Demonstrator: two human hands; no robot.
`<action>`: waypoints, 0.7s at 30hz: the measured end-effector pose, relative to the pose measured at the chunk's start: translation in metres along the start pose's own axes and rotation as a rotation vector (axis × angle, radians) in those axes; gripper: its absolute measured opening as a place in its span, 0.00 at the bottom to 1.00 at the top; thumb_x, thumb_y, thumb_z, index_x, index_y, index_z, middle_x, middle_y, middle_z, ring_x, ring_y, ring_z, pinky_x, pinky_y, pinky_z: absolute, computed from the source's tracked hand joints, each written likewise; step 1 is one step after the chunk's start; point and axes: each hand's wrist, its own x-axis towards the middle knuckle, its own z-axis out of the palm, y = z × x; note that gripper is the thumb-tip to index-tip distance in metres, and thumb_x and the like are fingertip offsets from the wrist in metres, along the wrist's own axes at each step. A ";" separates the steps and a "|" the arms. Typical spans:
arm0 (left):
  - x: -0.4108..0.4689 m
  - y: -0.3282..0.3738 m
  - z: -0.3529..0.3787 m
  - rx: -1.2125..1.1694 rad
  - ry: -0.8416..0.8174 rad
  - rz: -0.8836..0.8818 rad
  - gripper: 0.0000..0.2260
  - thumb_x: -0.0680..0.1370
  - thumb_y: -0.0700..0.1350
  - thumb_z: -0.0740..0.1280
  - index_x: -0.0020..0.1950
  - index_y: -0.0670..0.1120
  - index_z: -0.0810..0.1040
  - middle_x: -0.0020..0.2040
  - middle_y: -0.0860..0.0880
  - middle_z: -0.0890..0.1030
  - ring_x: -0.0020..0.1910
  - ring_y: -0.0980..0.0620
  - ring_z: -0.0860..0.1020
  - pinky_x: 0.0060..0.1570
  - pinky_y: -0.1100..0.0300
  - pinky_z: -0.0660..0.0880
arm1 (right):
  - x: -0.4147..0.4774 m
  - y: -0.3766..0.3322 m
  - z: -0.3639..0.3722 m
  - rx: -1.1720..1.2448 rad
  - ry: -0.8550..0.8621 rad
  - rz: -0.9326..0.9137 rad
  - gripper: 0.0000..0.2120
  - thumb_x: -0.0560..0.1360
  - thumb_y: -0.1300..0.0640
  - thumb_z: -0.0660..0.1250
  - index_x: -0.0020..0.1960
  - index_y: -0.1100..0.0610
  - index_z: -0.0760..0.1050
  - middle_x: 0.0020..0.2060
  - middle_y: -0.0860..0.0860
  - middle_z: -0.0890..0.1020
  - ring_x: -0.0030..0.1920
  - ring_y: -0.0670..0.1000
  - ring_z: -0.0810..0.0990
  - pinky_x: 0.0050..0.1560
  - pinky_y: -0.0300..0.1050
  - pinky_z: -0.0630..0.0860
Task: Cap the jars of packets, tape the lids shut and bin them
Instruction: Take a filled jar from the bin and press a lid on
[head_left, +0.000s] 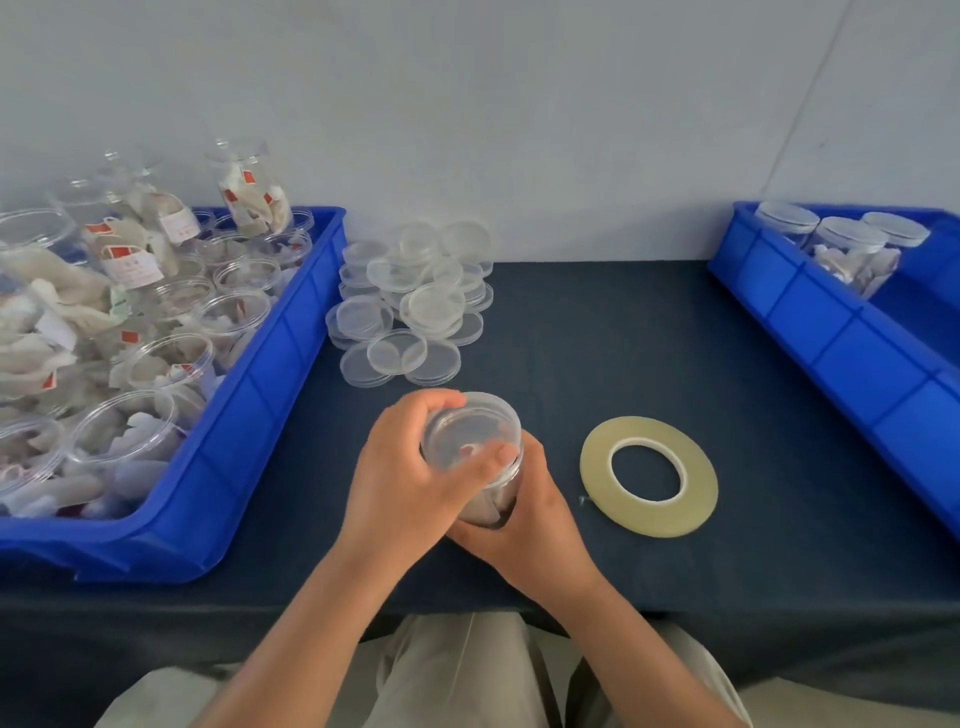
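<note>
A clear jar of packets (491, 501) stands near the table's front edge with a clear lid (467, 431) on top. My left hand (410, 478) curls over the lid, thumb and fingers round its rim. My right hand (530, 525) wraps the jar's body from the right and below. A roll of clear tape (649, 475) lies flat on the dark cloth just to the right of my hands. A heap of loose clear lids (410, 306) sits behind the jar.
A blue bin (260, 395) at the left holds several open jars of packets (156, 322). Another blue bin (841, 332) at the right holds three capped jars (847, 249). A pale wall rises behind the dark-covered table (623, 332).
</note>
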 end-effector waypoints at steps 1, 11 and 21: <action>0.000 0.000 -0.003 0.048 -0.028 -0.001 0.28 0.69 0.73 0.70 0.64 0.62 0.77 0.65 0.66 0.77 0.67 0.64 0.74 0.61 0.63 0.75 | 0.000 0.000 0.000 -0.004 0.000 -0.001 0.45 0.66 0.34 0.83 0.73 0.29 0.58 0.68 0.32 0.74 0.68 0.40 0.77 0.59 0.31 0.78; 0.009 0.040 0.005 0.638 -0.310 0.114 0.29 0.79 0.72 0.57 0.78 0.61 0.63 0.72 0.58 0.66 0.69 0.53 0.69 0.59 0.56 0.73 | 0.006 0.005 0.004 -0.023 -0.056 -0.002 0.29 0.70 0.44 0.78 0.67 0.44 0.71 0.58 0.39 0.78 0.58 0.48 0.82 0.48 0.37 0.78; 0.007 0.041 0.033 0.992 -0.187 0.140 0.29 0.81 0.69 0.45 0.72 0.54 0.69 0.59 0.47 0.72 0.53 0.45 0.71 0.43 0.53 0.68 | 0.003 -0.008 -0.002 -0.162 -0.059 -0.049 0.24 0.75 0.41 0.63 0.67 0.50 0.72 0.54 0.35 0.73 0.52 0.33 0.75 0.48 0.24 0.69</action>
